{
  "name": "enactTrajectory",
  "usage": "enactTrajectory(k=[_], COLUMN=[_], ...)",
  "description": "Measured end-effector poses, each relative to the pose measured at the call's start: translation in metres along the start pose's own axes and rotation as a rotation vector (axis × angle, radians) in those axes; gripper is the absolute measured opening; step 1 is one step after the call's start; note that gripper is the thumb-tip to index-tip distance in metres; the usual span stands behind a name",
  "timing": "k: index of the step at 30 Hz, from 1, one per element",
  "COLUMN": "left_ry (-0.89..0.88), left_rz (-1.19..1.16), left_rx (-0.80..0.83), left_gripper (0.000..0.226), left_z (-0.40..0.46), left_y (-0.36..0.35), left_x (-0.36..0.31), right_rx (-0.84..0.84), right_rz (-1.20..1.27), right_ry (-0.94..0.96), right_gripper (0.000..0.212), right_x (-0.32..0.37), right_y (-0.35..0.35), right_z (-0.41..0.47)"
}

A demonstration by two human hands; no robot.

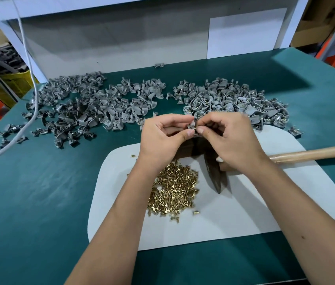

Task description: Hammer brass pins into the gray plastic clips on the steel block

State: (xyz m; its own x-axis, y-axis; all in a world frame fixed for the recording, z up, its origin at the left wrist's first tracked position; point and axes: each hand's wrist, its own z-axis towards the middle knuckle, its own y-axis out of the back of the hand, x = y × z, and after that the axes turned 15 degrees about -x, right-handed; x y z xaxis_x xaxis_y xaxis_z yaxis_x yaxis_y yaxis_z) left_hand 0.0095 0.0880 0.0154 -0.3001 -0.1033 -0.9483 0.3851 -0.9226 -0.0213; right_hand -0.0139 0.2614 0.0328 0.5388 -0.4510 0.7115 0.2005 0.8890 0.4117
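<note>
Both hands meet at twelve o'clock above the steel block (191, 149): the left hand (162, 138) pinches a gray plastic clip (190, 126), the right hand (230, 136) pinches at a brass pin (195, 126), barely visible, against it. This looks like the pin-seating step. Next, the clip likely goes on the block, and the right hand must take the hammer (310, 154) lying at three o'clock.

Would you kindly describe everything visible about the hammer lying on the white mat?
The hammer with the pale wooden handle lies flat, unheld. Its handle runs rightward off the white mat onto the green table cover. Its dark metal head tapers to a wedge pointing toward the viewer, beside the brass pin heap. The right hand hides the head's far part.
</note>
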Motion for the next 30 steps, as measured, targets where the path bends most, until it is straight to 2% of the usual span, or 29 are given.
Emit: enactTrajectory(k=[4,6,9,11,16,19,21,23,26,28,30], left_ry=[-0.135,-0.164,-0.136,-0.121,-0.106,-0.082,-0.077,-0.058,0.023,0.056,0.067], left_rz=[0.329,0.455,0.513,0.513,0.509,0.494,0.49,0.469,0.379,0.322,0.304], left_rx=[-0.03,-0.056,-0.06,-0.063,-0.021,-0.029,-0.03,-0.025,-0.021,-0.019,-0.015], left_gripper=[0.026,0.021,0.02,0.02,0.017,0.013,0.011,0.01,0.01,0.013,0.017], left_z=[0.0,0.003,0.006,0.005,0.006,0.005,0.005,0.005,0.004,0.004,0.004], left_y=[0.0,0.004,0.008,0.009,0.009,0.006,0.005,0.005,0.004,0.003,0.004], left_x=[0.004,0.006,0.006,0.005,0.002,0.001,0.002,0.003,0.004,0.004,0.004], right_rx=[0.085,0.269,0.644,0.752,0.746,0.748,0.682,0.539,0.277,0.206,0.126], right_rz=[-0.129,-0.3,-0.465,-0.471,-0.393,-0.21,-0.08,-0.04,-0.206,-0.389,-0.47], right_ry=[0.045,0.033,-0.071,-0.096,-0.026,-0.084,-0.12,-0.099,0.05,0.134,0.217], right_gripper=[0.008,0.014,0.014,0.024,0.018,0.009,0.006,0.013,0.029,0.031,0.028], right_x=[0.0,-0.005,-0.015,-0.021,-0.023,-0.017,-0.01,-0.004,0.002,0.004,0.006], right_y=[0.03,0.051,0.07,0.068,0.068,0.076,0.076,0.069,0.048,0.039,0.038], right_z=[0.019,0.03,0.03,0.019,0.011,0.019,0.025,0.028,0.025,0.021,0.021])
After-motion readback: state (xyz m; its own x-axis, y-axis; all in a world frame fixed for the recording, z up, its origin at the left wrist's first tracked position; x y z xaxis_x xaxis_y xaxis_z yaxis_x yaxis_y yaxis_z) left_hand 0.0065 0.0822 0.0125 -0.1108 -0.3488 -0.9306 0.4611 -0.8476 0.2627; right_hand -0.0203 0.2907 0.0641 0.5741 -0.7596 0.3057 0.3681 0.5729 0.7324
